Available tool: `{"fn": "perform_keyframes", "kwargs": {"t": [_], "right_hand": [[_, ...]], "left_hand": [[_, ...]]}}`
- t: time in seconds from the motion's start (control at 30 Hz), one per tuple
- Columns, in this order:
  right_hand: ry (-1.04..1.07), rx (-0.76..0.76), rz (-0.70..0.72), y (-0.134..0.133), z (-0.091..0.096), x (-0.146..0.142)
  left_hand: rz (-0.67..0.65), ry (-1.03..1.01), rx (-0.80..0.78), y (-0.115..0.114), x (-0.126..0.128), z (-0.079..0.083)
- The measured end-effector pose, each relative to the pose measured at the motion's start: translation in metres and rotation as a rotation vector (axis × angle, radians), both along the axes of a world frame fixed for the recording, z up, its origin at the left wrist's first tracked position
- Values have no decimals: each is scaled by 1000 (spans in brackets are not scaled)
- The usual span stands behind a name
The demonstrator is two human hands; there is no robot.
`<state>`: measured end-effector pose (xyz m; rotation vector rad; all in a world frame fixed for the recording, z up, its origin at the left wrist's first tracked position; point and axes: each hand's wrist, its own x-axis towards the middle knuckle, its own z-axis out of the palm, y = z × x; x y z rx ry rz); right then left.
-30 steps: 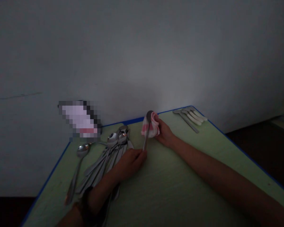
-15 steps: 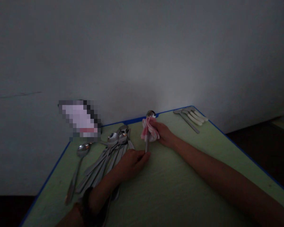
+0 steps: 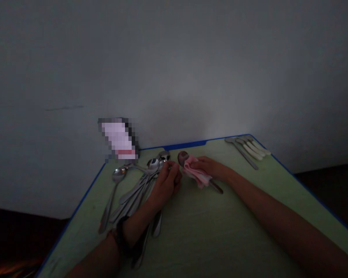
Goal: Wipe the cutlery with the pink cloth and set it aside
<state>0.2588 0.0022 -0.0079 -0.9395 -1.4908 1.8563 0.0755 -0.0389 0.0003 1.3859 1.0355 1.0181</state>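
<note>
My right hand (image 3: 207, 166) is closed around a pink cloth (image 3: 201, 178) wrapped about a metal spoon (image 3: 183, 156). The spoon's bowl points to the far left, and its handle end sticks out of the cloth toward the near right. Just left of the bowl, my left hand (image 3: 170, 178) is curled with its fingers bent in; I see nothing in it. Under and beside the left forearm lies a pile of metal spoons and other cutlery (image 3: 133, 195), partly hidden by the hand. One more spoon (image 3: 118, 174) lies apart on the pile's left.
Several white-handled pieces of cutlery (image 3: 253, 150) and a metal-handled one (image 3: 246, 154) lie at the far right of the green table (image 3: 208, 231), which has a blue rim. A blurred-out phone-like object (image 3: 118, 137) leans against the wall (image 3: 174, 69) at the back left.
My left hand has let go of the spoon's handle and moved up beside the bowl. The spoon has swung so that its handle points to the near right. The view has shifted slightly.
</note>
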Motion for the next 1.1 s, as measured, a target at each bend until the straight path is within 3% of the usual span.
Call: {"fn": "perform_keyframes", "kwargs": {"t": [0.1, 0.27, 0.37, 0.5, 0.6, 0.73, 0.9, 1.1], "right_hand": [[-104, 75, 105, -4, 6, 2], [-266, 193, 175, -3, 6, 2], [-348, 265, 194, -2, 2, -1], [-342, 300, 211, -1, 3, -2], [-344, 236, 223, 0, 8, 3], [-285, 48, 252, 1, 12, 15], [-146, -34, 212, 1, 6, 23], [-95, -70, 193, 2, 1, 26]], "left_hand": [[17, -42, -20, 4, -3, -6], [-95, -136, -67, 5, -8, -6], [-93, 43, -41, 0, -7, 2], [22, 175, 61, -4, -3, 8], [158, 109, 97, -3, -3, 6], [261, -148, 74, 2, -5, 0], [122, -378, 17, 5, -5, 1], [42, -326, 113, 4, -6, -4]]}}
